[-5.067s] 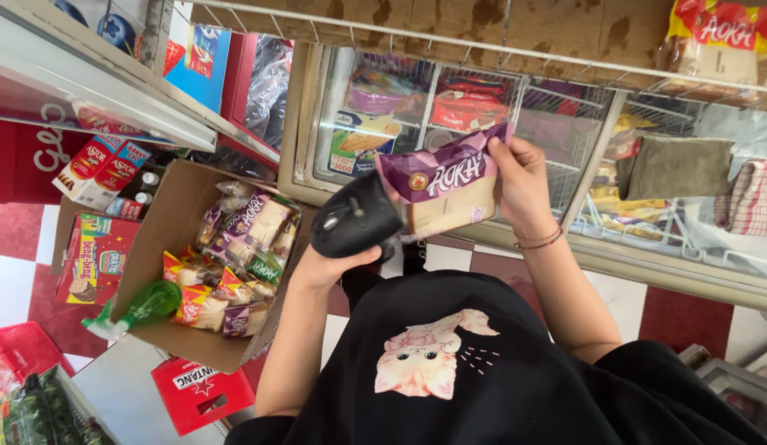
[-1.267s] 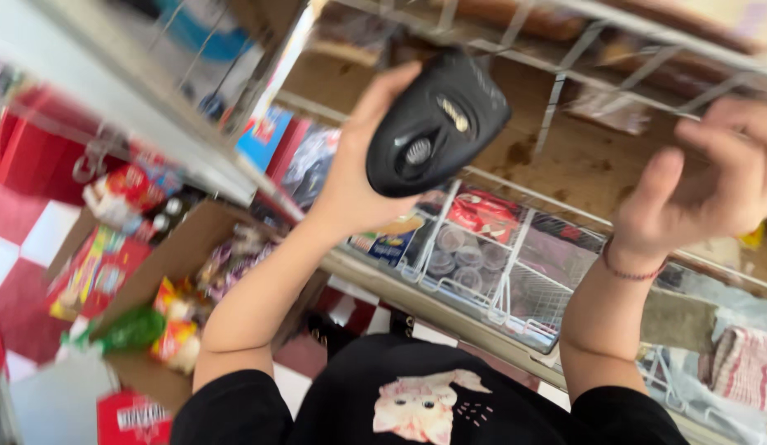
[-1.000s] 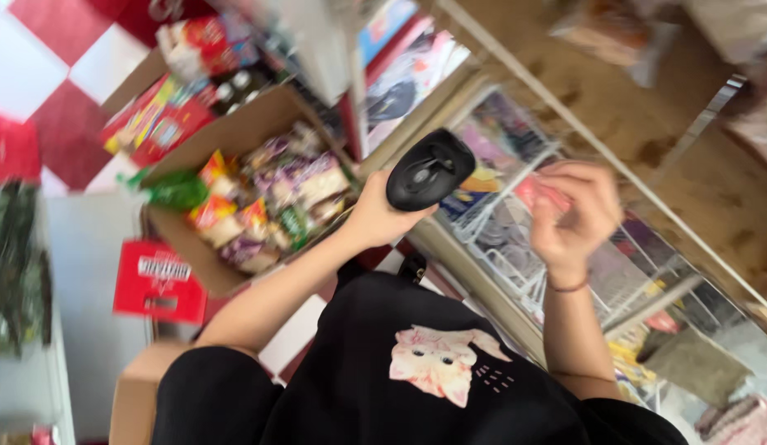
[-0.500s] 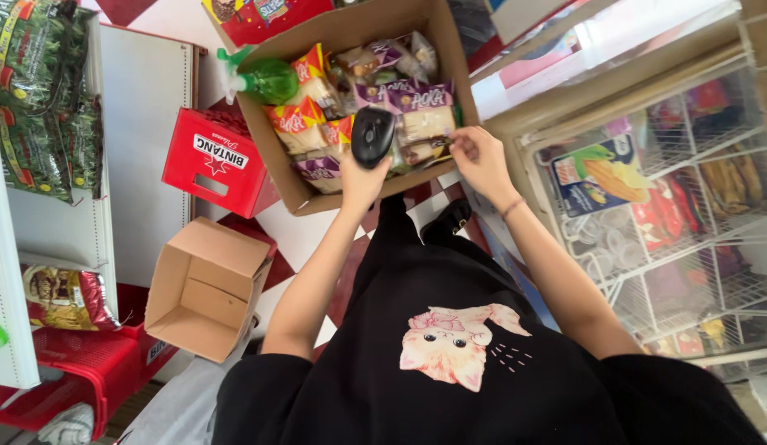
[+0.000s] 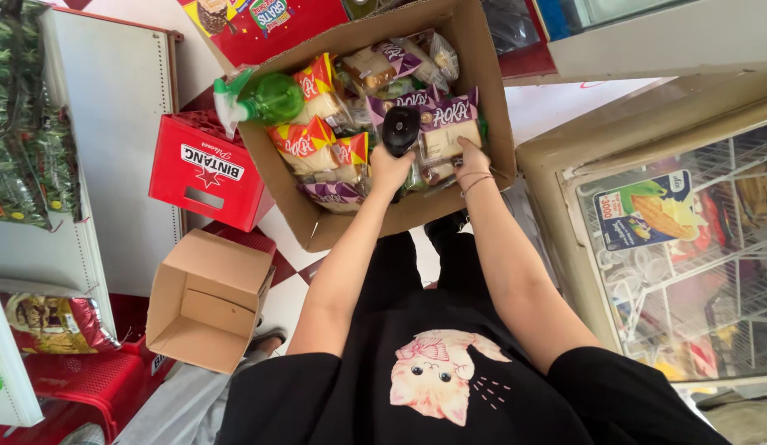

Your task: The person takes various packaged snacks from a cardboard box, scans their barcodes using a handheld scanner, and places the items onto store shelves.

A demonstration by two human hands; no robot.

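My left hand point(image 5: 389, 170) is closed around a black handheld scanner point(image 5: 400, 129) and holds it over an open cardboard box point(image 5: 500, 124) full of snack packets. My right hand point(image 5: 474, 161), with thin bracelets at the wrist, grips a purple and white snack packet point(image 5: 449, 130) inside the box, right beside the scanner. Orange and yellow packets point(image 5: 318, 142) fill the box's left half. A green spray bottle point(image 5: 266, 99) lies at its left edge.
A red plastic crate point(image 5: 204, 170) stands left of the box, with a small empty cardboard box point(image 5: 209, 298) below it. A wire-shelved cabinet point(image 5: 676, 247) with packaged goods is on the right. A white shelf unit point(image 5: 112, 124) stands on the left.
Both hands came down from the upper shelf to the box on the floor. The scanner stayed in my left hand, and my right hand reached into the box and took hold of a purple packet.
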